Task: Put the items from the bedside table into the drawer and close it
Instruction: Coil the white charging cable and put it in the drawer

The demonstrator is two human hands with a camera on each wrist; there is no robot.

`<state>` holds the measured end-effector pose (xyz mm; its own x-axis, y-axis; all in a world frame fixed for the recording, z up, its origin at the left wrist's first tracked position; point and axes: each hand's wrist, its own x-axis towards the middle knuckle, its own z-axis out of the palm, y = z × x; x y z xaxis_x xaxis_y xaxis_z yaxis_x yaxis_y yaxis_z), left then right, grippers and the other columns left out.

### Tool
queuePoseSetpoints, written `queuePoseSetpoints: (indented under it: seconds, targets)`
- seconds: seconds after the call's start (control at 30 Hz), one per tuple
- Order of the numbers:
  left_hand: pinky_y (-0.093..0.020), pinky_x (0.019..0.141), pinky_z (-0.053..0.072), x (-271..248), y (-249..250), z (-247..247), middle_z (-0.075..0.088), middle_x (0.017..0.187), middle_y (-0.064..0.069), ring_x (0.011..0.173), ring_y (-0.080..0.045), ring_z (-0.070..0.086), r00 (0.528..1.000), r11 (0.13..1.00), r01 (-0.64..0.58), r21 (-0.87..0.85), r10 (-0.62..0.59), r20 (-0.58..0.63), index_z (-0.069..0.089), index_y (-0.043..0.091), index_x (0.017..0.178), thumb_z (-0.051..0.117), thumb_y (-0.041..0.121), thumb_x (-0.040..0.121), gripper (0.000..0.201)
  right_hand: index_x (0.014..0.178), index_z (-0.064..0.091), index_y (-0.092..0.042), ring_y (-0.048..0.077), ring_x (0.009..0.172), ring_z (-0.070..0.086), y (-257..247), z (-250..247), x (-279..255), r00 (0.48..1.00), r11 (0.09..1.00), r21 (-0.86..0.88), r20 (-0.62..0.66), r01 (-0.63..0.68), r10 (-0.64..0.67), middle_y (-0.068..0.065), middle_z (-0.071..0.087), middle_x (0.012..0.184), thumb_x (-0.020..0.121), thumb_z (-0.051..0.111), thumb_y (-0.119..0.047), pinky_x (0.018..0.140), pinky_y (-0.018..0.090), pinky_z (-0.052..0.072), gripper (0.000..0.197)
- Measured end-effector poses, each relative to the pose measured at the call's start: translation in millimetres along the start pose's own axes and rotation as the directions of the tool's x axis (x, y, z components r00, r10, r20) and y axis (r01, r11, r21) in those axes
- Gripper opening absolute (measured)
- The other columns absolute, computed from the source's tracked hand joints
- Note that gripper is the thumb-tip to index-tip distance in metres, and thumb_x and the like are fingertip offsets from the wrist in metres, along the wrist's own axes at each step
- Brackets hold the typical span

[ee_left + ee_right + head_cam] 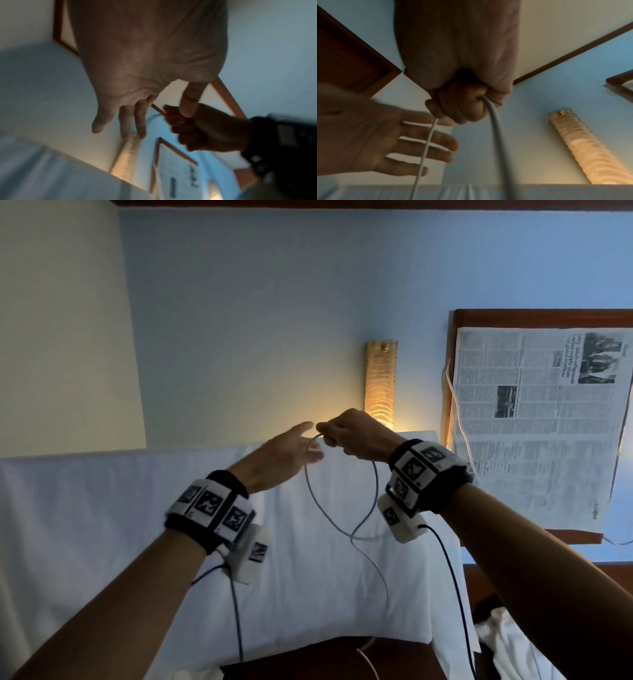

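A thin white cable hangs in a loop in front of me, its tail trailing down over the pillow. My right hand grips the top of the loop in a closed fist; the right wrist view shows two strands leaving the fist, a thick one and a thin one. My left hand is just left of it, fingers spread and straight. The thin strand crosses in front of those fingers; contact is unclear. The drawer is out of view.
A newspaper lies on a wooden surface at the right, with another white cord along its left edge. A lit wall lamp glows behind the hands. A white pillow and dark wood lie below.
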<state>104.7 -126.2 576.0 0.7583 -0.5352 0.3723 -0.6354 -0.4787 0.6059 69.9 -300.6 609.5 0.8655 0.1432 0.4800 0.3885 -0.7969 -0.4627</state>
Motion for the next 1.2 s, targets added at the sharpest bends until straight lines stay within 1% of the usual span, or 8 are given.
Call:
queuePoseSetpoints:
  seconds: [0.1,0.27,0.5,0.63,0.73,0.9,1.0,1.2]
  targets:
    - [-0.025,0.067,0.045,9,14,12,0.056,0.078,0.002,0.073,-0.016,0.053,0.994,0.992,-0.021,-0.121,0.008,-0.109,0.060,0.018,0.100,0.037,0.040,0.103,0.033,0.064,0.055,-0.010,0.010,0.045,0.033,0,3,2,0.998,0.997,0.060,0.029,-0.050,0.049,-0.004,0.044,0.053,0.099,0.045,-0.035,0.045,0.020,0.028,0.044]
    - [-0.025,0.050,0.029,8,-13,-6,0.035,0.054,0.002,0.044,-0.008,0.030,0.948,0.998,-0.063,-0.026,0.051,-0.316,0.051,0.009,0.073,0.043,0.026,0.101,0.034,0.056,0.046,-0.017,0.011,0.043,0.026,31,-9,-13,0.989,0.973,0.179,0.070,-0.144,0.133,-0.004,0.034,0.049,0.098,0.046,-0.037,0.044,0.023,0.023,0.047]
    - [-0.032,0.065,0.036,-8,-76,-51,0.047,0.061,-0.005,0.058,-0.024,0.043,0.890,0.988,0.111,0.110,-0.049,-0.454,0.052,0.013,0.066,0.043,0.039,0.097,0.042,0.055,0.040,-0.019,0.012,0.045,0.023,69,-37,-30,0.974,0.966,0.130,-0.020,-0.221,0.226,-0.005,0.031,0.050,0.095,0.053,-0.043,0.044,0.023,0.022,0.048]
    - [-0.030,0.081,0.040,-16,-67,-33,0.067,0.107,-0.013,0.101,-0.030,0.061,0.948,0.954,0.210,0.215,-0.145,-0.282,0.065,0.006,0.104,0.038,0.037,0.102,0.041,0.058,0.040,-0.018,0.012,0.046,0.026,61,-19,-25,0.984,0.976,0.148,-0.043,-0.162,0.170,-0.003,0.032,0.053,0.097,0.051,-0.039,0.045,0.024,0.025,0.046]
    - [-0.029,0.098,0.034,-9,-33,-6,0.054,0.140,-0.007,0.129,-0.025,0.049,0.980,0.987,0.061,0.150,-0.031,-0.196,0.049,0.012,0.137,0.034,0.038,0.103,0.045,0.055,0.041,-0.016,0.013,0.048,0.030,36,1,-13,0.995,0.993,0.085,-0.043,-0.087,0.091,-0.001,0.037,0.055,0.098,0.049,-0.037,0.053,0.027,0.030,0.049]
    - [-0.027,0.074,0.051,3,-2,32,0.054,0.072,0.002,0.071,-0.014,0.057,0.987,0.947,-0.074,-0.313,0.025,-0.157,0.063,0.016,0.094,0.039,0.031,0.104,0.030,0.057,0.047,-0.015,0.011,0.046,0.030,9,20,-3,0.997,0.983,0.172,0.038,-0.070,0.064,-0.006,0.040,0.051,0.098,0.047,-0.037,0.047,0.024,0.027,0.046]
    - [-0.014,0.045,0.031,1,-16,18,0.039,0.055,0.005,0.041,-0.003,0.034,0.959,0.989,-0.135,-0.066,0.114,-0.259,0.058,0.014,0.072,0.049,0.030,0.100,0.034,0.057,0.044,-0.019,0.012,0.046,0.025,23,13,-14,0.989,0.969,0.207,0.091,-0.136,0.119,-0.005,0.034,0.052,0.097,0.045,-0.042,0.045,0.025,0.021,0.046]
    - [-0.025,0.055,0.033,-15,-71,-25,0.041,0.054,0.005,0.049,-0.012,0.038,0.952,0.997,0.051,0.057,-0.031,-0.304,0.059,0.013,0.071,0.051,0.033,0.099,0.035,0.060,0.040,-0.017,0.012,0.046,0.021,67,-11,-39,0.979,0.972,0.117,0.053,-0.202,0.197,-0.001,0.030,0.054,0.097,0.049,-0.041,0.043,0.021,0.022,0.045]
